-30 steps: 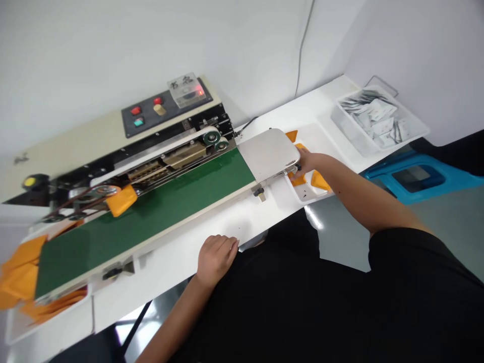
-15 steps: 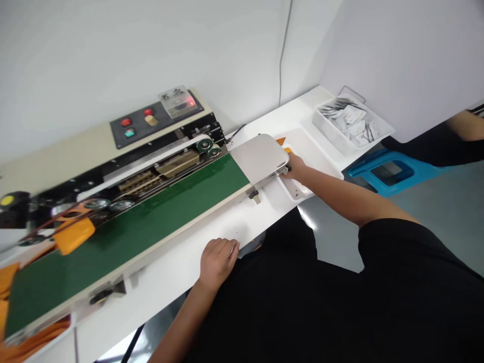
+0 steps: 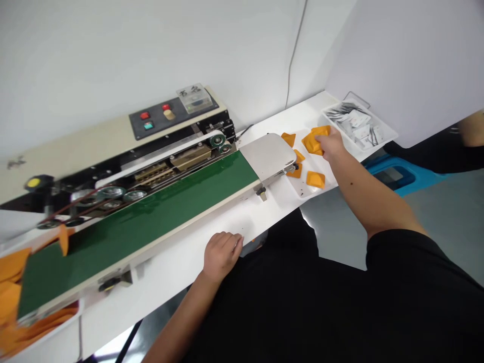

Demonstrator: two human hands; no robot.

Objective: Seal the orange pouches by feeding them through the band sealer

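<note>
My right hand (image 3: 333,144) is closed on a few small orange pouches (image 3: 316,140) over the far side of a shallow white tray (image 3: 327,180). Several more orange pouches (image 3: 315,179) lie loose in that tray, some partly hidden by the metal end plate (image 3: 267,155) of a band sealing machine. At the table's front edge my left hand (image 3: 222,256) rests with its fingers curled in, and nothing shows in it. Along the machine runs a green conveyor belt (image 3: 162,212). One orange pouch (image 3: 64,240) stands edge-on at its left end, by the rollers.
A white bin (image 3: 351,126) of small white and silver packets stands at the back right. Orange pouches (image 3: 41,327) are heaped in a container at the lower left. The sealer's control panel (image 3: 155,121) faces up. A blue plastic stool (image 3: 408,174) and another person's arm are at right.
My right hand has come out from behind the end plate and moved right with orange pouches. The pouch at the belt's left end has turned edge-on. My left hand stays at the table edge.
</note>
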